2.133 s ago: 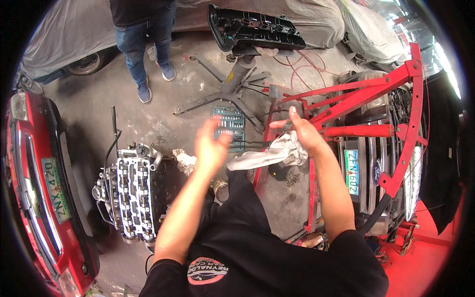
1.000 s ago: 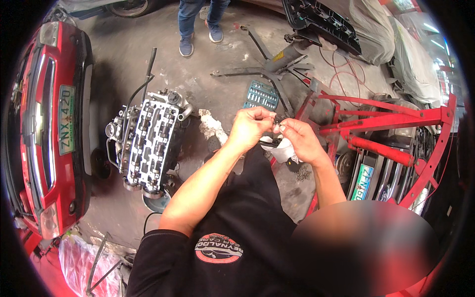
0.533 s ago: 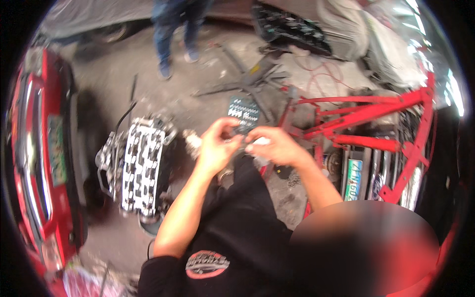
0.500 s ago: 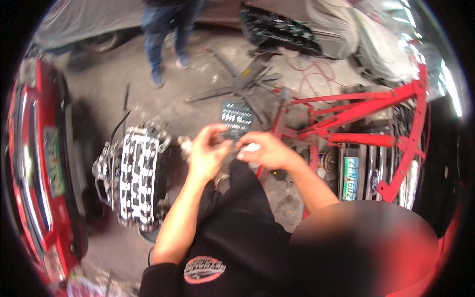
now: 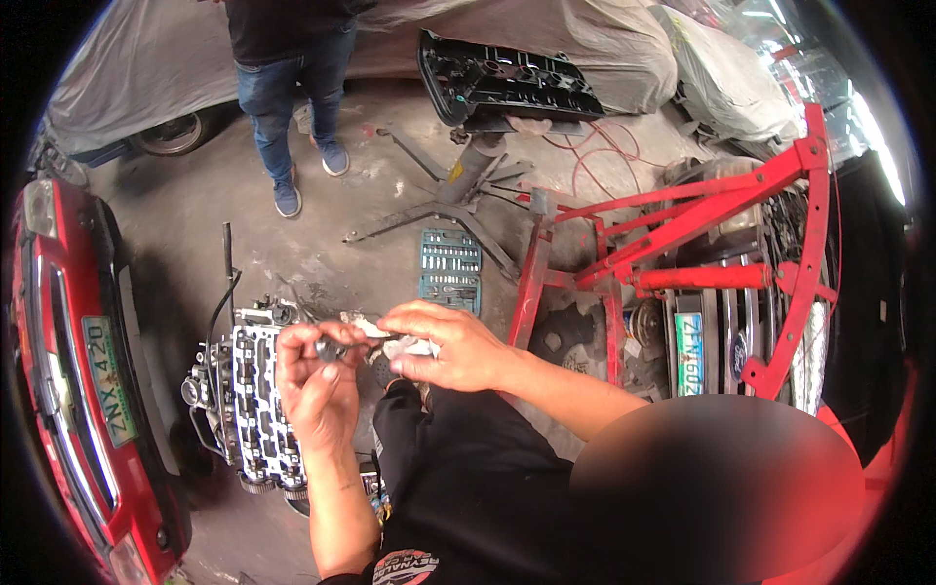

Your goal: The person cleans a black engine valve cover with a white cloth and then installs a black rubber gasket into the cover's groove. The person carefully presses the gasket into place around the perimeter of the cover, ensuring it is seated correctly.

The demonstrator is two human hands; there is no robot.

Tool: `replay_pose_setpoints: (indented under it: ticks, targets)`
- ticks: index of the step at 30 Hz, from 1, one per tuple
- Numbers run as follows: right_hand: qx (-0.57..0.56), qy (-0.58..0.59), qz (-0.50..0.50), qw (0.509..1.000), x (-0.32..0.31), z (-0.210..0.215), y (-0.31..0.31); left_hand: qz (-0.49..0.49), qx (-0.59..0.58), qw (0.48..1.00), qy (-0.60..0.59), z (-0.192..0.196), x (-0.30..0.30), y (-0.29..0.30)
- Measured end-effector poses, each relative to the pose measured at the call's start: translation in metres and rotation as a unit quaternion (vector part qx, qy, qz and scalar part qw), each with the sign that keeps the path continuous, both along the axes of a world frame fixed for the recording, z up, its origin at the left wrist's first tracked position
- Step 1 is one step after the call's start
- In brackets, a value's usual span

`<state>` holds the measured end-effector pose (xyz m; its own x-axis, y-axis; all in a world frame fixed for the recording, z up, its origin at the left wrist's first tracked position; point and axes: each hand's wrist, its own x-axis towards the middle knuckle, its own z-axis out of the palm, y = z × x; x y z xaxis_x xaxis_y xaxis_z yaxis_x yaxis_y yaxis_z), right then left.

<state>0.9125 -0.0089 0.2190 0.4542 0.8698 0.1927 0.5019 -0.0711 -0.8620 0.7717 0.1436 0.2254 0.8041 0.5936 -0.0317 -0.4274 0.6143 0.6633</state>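
Head view: the left hand pinches a small dark part between thumb and fingertips; the right hand pinches white cloth beside it.

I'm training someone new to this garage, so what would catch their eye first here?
Probably the big red metal frame spanning the right side, and the red car facing in at the left edge. Next, the engine with its top exposed, left of centre. In front of it, the left hand grips a small dark part, and the right hand beside it holds a white cloth.
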Motion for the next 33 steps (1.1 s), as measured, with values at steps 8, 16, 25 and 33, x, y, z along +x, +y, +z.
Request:
replay_pose_setpoints:
  ticks: [8,16,25,33]
  targets:
    - [0.128,0.622,-0.312,0.707,0.274,-0.069,-0.027,0.109,0.008,0.990,0.085,0.043,-0.027,0.005]
    - [0.096,0.617,-0.376,0.685,0.432,-0.119,-0.003,0.156,-0.017,0.953,0.258,0.041,-0.076,-0.034]
    - [0.087,0.641,-0.309,0.697,0.468,-0.155,-0.011,0.194,-0.090,0.928,0.306,0.054,-0.112,-0.080]
    - [0.107,0.578,-0.248,0.770,0.382,-0.113,-0.042,0.162,-0.053,0.798,0.578,0.049,-0.162,-0.070]
